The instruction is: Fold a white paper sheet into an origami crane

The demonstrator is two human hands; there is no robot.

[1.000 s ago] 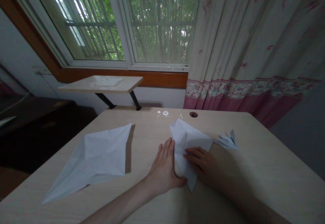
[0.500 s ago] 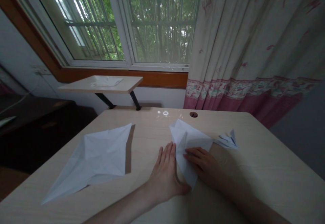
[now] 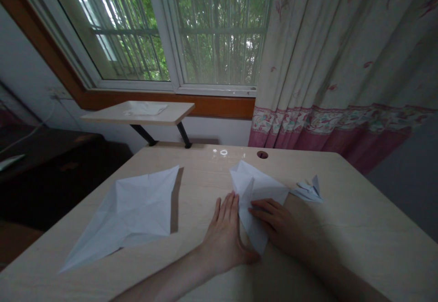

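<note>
A partly folded sheet of white paper (image 3: 268, 188) lies on the table, with a raised crease on its left part. My left hand (image 3: 226, 236) rests flat along its left edge, fingers stretched out and the thumb by the paper's near tip. On top of the sheet, my right hand (image 3: 277, 222) lays its fingers down near the middle, slightly bent and pressing the paper. The sheet's part under the right palm is hidden. Just beyond the sheet's right corner sits a small folded paper figure (image 3: 310, 191) with a pointed upright piece.
A larger creased white sheet (image 3: 143, 206) lies on the left of the table (image 3: 369, 238). At the back left stands a raised shelf (image 3: 171, 118) holding white paper (image 3: 145, 108). A round cable hole (image 3: 262, 154) is near the back edge, below the window and curtain (image 3: 325, 65).
The whole view has shifted slightly. Both hands keep their places on the paper, and its shape looks the same.
</note>
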